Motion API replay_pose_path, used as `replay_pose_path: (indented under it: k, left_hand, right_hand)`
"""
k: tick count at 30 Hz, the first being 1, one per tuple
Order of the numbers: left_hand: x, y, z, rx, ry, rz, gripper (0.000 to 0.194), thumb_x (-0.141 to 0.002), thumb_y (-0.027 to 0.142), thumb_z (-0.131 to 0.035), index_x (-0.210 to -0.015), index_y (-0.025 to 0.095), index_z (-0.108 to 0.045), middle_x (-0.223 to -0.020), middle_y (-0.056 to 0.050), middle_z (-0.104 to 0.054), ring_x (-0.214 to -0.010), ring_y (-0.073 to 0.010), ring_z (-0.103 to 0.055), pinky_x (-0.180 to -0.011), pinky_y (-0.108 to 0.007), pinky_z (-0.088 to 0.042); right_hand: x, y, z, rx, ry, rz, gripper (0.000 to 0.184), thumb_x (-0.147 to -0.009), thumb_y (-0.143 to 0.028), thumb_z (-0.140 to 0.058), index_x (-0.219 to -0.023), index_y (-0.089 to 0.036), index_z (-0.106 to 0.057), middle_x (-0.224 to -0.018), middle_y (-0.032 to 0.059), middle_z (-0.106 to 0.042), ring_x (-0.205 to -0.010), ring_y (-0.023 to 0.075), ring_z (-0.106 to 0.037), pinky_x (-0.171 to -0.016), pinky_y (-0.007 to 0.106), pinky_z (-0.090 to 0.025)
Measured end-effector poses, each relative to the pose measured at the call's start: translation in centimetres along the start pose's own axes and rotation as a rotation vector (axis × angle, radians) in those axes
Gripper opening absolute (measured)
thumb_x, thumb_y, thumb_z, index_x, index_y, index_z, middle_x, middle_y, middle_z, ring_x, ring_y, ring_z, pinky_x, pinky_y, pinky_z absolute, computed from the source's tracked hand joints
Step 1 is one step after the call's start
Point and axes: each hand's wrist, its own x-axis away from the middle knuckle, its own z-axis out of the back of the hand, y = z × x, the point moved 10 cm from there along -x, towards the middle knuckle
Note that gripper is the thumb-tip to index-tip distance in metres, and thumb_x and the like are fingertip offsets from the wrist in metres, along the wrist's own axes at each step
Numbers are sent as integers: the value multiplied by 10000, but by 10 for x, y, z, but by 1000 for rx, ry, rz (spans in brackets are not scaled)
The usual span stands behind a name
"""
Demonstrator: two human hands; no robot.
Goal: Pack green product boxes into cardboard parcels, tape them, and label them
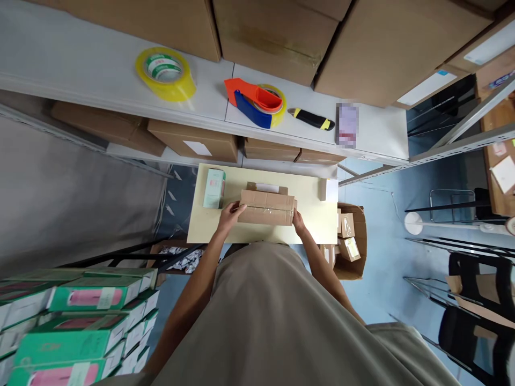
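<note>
A long brown cardboard box (265, 215) with a taped seam along its top is between my two hands over the cream table. My left hand (229, 216) grips its left end, thumb on the top edge. At the right end, my right hand (298, 221) is closed round the side; part of its fingers is hidden. Just behind stands another brown box (284, 190) with a white label. A light green and white product box (213, 188) stands left of my left hand. Toward the right rear of the table is a small white box (330, 190).
On the shelf (209, 102) above lie a yellow tape roll (177, 86), an orange-blue tape dispenser (257, 104), a utility knife (314, 119) and a blurred packet (347, 126). An open carton (360, 244) holds small boxes. Green boxes (76, 340) are stacked at lower left.
</note>
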Motion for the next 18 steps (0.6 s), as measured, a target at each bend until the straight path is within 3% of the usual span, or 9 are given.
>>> replay_pose_path:
  k: [4, 8, 13, 15, 18]
  left_hand:
    - [-2, 13, 13, 0, 48, -67, 611, -696, 531, -1002, -1149, 194, -767, -1357, -192, -813, -1402, -406, -720, -1222, -517, -574]
    - [-3, 20, 7, 27, -5, -133, 657, -655, 550, -1010, -1141, 197, -745, -1277, -198, -819, -1355, -425, -743, -1196, -564, -589]
    - [-13, 34, 2, 11, -50, -167, 667, -641, 599, -981, -1125, 215, -730, -1251, -193, -825, -1298, -436, -774, -1170, -597, -605]
    - [-17, 51, 7, -20, -12, -193, 653, -651, 605, -955, -1116, 207, -727, -1284, -207, -815, -1313, -448, -765, -1166, -614, -605]
    - [-17, 113, 10, -9, 35, -357, 613, -741, 622, -890, -1163, 202, -739, -1382, -215, -788, -1343, -425, -752, -1177, -609, -602]
  right_hand:
    - [-2, -22, 7, 44, 169, 66, 868, -1000, -942, -458, -1328, -212, -796, -1194, 159, -844, -1420, 394, -663, -1278, 549, -496]
    - [9, -36, 22, 159, 308, 88, 917, -995, -947, -384, -1325, -187, -777, -1368, 207, -799, -1391, 423, -683, -1245, 593, -519]
    - [13, -53, 30, 283, 341, 39, 781, -946, -827, -622, -1354, -174, -754, -1278, 254, -821, -1186, 444, -803, -1046, 619, -646]
    - [15, -84, 33, 345, 379, 92, 761, -933, -750, -707, -1376, -132, -740, -1310, 289, -808, -1216, 471, -797, -1084, 650, -627]
    - [25, -182, 27, 571, 490, 386, 705, -1040, -662, -622, -1463, -103, -695, -1468, 295, -746, -1400, 461, -715, -1212, 643, -556]
